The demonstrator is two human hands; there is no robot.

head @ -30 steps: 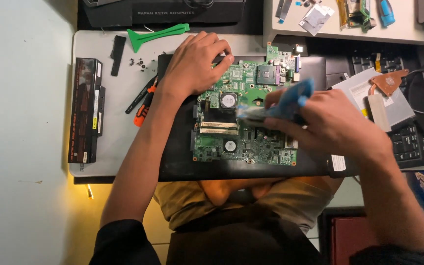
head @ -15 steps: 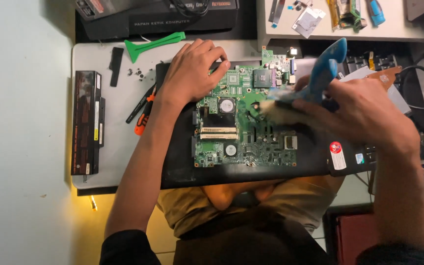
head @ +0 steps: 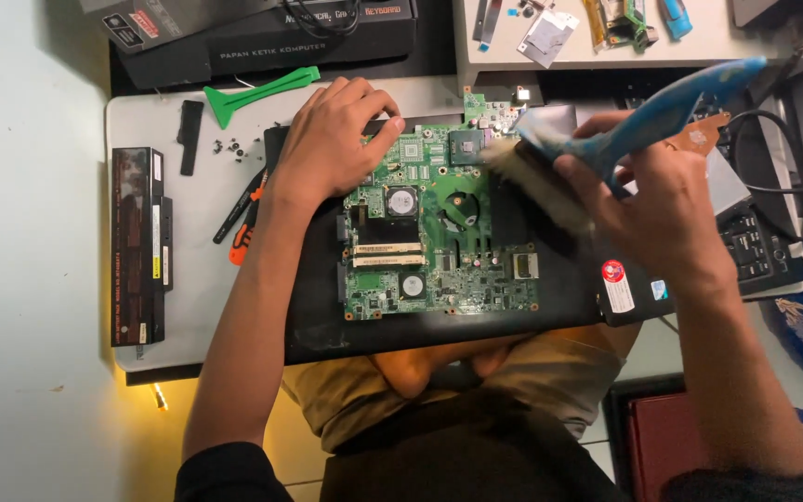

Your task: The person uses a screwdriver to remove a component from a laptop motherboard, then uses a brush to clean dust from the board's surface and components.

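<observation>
Your right hand (head: 662, 200) has swung the blue brush (head: 606, 139) toward two o'clock, fingers clamped round its handle. Left hand (head: 332, 139) presses flat, spread, at the green circuit board (head: 439, 228)'s ten o'clock. Upper right under the bristles now; lower half looks left.

Left hand (head: 332, 139) flat, fingers spread — right hand (head: 648, 209) clenched, raised

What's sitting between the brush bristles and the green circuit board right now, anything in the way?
Nothing visible. The right hand holds the blue-handled brush with its bristles at the circuit board upper right edge; the left hand rests on the upper left corner.
</observation>
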